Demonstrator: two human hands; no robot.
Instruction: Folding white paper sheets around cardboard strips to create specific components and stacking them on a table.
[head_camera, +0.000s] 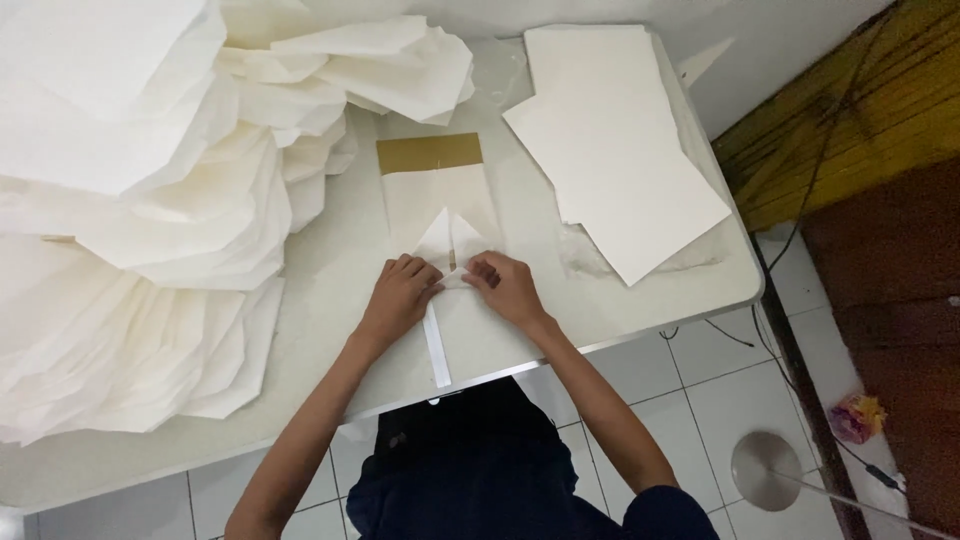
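A white paper bag piece (437, 195) with a brown band at its far end lies flat on the white table (330, 270). Its near end is folded into a pointed flap (448, 235). My left hand (400, 290) and my right hand (503, 285) press side by side on the fold at the base of that flap, fingers curled down on the paper. A narrow white strip (437, 350) runs from under my hands toward the table's near edge.
A large heap of crumpled white paper sheets (140, 200) covers the table's left half. A stack of flat cream sheets (610, 140) lies at the right. Beyond the table's right edge are tiled floor, cables, a round metal base (765, 470) and a wooden panel.
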